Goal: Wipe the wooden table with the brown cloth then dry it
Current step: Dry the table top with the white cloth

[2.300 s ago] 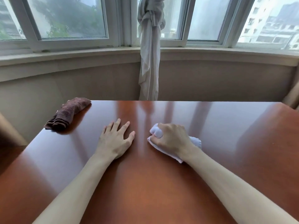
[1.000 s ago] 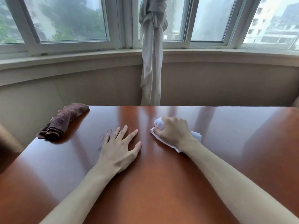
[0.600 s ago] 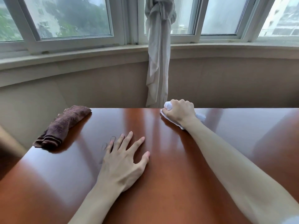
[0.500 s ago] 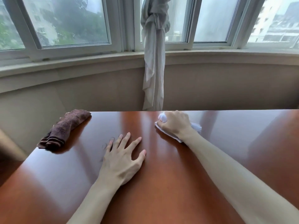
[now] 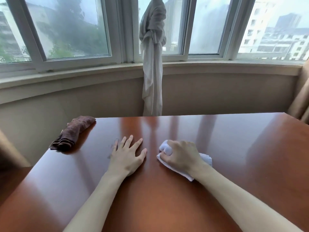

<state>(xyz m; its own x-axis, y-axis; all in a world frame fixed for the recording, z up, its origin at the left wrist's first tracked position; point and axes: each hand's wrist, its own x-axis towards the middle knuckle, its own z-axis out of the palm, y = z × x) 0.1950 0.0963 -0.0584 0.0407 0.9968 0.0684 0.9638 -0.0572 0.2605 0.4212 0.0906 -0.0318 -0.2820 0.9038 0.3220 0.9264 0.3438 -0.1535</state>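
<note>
The glossy reddish wooden table point(image 5: 234, 148) fills the lower part of the head view. A brown cloth point(image 5: 73, 132) lies bunched at the table's far left corner, with neither hand touching it. My left hand point(image 5: 127, 156) rests flat on the tabletop with its fingers spread. To its right, my right hand point(image 5: 181, 155) grips a white cloth point(image 5: 205, 159) and presses it onto the wood near the table's middle. Most of the white cloth is hidden under the hand.
A knotted pale curtain point(image 5: 153, 67) hangs behind the table's far edge, in front of a curved window sill point(image 5: 234, 66). The table's left edge runs diagonally past the brown cloth. Another curtain point(image 5: 301, 101) hangs at the far right.
My right hand slid the white cloth out to the table's far edge and has now drawn it back toward me, near the middle. The left hand stayed flat in place.
</note>
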